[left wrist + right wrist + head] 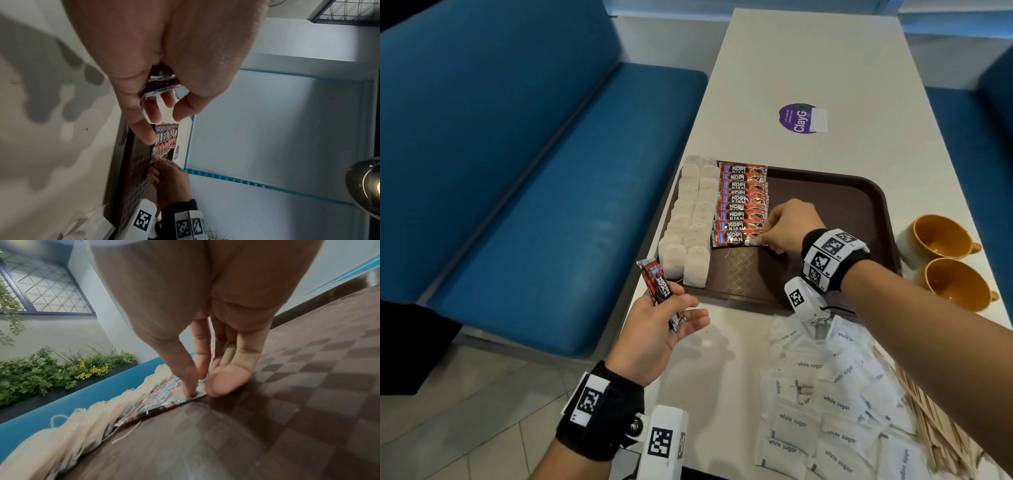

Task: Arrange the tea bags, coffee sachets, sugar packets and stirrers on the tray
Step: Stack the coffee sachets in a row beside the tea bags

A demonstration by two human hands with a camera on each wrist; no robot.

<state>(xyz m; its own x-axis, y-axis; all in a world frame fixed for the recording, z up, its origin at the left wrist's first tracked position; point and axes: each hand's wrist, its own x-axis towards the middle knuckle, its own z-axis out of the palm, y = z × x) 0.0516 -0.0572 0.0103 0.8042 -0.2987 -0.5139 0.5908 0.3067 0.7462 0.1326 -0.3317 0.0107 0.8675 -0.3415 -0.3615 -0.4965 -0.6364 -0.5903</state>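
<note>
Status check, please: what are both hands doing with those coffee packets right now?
Right hand pinching nearest coffee sachet onto tray. Left hand holding spare sachets. Sugar packets, stirrers waiting off tray. Nothing blocking.

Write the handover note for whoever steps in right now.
Left hand: holds spare coffee sachets off the tray's near left corner.
Right hand: pinches the nearest sachet of the row on the tray.
Done: tea bags in two columns along the tray's left side, coffee row mostly laid.
Left: the held sachets, sugar packets and stirrers, all on the table.
</note>
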